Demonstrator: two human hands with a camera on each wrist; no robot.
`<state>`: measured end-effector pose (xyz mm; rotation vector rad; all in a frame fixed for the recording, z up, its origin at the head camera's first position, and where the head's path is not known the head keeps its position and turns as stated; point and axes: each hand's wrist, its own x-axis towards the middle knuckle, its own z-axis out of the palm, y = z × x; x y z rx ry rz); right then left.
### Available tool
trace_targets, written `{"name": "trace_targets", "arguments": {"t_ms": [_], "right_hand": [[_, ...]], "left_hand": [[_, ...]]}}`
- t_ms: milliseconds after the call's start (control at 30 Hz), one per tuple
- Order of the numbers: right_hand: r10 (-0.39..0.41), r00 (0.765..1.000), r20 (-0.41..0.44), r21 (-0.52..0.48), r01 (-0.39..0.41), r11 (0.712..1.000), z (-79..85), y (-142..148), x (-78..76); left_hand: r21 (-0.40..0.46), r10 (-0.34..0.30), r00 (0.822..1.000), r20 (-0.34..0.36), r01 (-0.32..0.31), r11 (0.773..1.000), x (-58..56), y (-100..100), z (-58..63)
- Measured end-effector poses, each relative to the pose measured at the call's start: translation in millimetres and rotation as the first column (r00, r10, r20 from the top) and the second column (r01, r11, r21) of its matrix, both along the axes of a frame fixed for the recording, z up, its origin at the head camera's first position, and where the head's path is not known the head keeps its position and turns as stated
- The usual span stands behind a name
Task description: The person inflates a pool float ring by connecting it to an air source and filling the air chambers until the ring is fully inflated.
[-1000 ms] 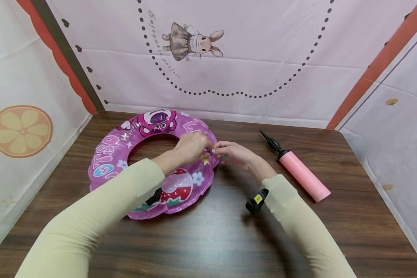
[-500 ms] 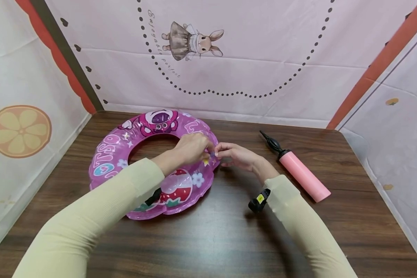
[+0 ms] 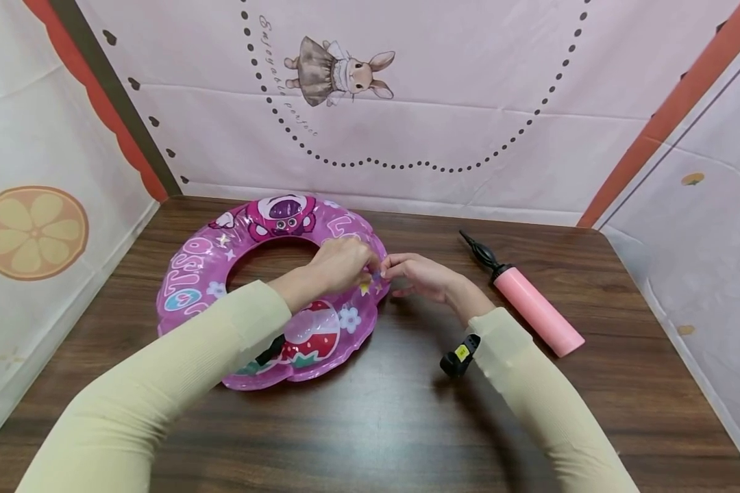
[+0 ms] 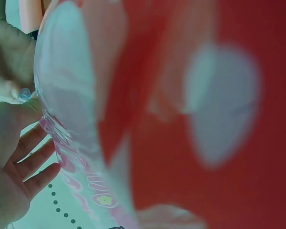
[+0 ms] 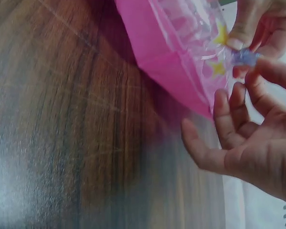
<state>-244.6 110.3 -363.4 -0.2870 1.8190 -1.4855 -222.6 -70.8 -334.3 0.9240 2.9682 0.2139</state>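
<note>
A pink-purple inflatable swim ring (image 3: 181, 274) with bear and strawberry prints lies at the left of the table. At its right edge is a small translucent bluish air valve (image 5: 245, 57). My left hand (image 3: 344, 263) reaches over the ring and pinches the valve near its base. From the right, my right hand (image 3: 425, 277) pinches the valve's outer end between thumb and finger, its other fingers loosely bent. Both hands meet at the valve (image 4: 24, 95) in the left wrist view, where the ring's blurred red print covers most of the picture.
A pink hand pump (image 3: 538, 309) with a black nozzle lies on the wooden table (image 3: 376, 438) to the right of my right hand. A printed fabric curtain (image 3: 456, 89) encloses the table at the back and both sides.
My right hand has shifted slightly to the right, then stayed almost still. The left hand keeps its place on the valve. The head view has moved very slightly.
</note>
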Motion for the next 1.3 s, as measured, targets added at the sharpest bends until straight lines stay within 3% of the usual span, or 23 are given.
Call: {"name": "trace_targets", "arguments": {"t_ms": [400,633,1033,1300], "right_hand": [[0.019,0.994,0.109,0.118,-0.032,0.993,11.0,0,0.6],[0.066,0.996,0.067,0.151,-0.076,0.986,6.7,4,1.3],[-0.059,0.995,0.076,0.049,0.056,0.997,2.7,-4,11.0],[-0.089,0.995,0.050,0.029,0.087,0.996,1.2,-4,15.6]], "left_hand": [[-0.012,0.012,1.000,-0.008,-0.012,1.000,2.9,4,1.7],[-0.023,0.027,0.999,-0.016,-0.028,0.999,3.4,7,3.8],[0.006,0.043,0.998,-0.052,-0.043,0.999,3.5,10,-0.2],[-0.005,0.035,0.997,-0.072,-0.035,0.999,2.4,12,-1.2]]}}
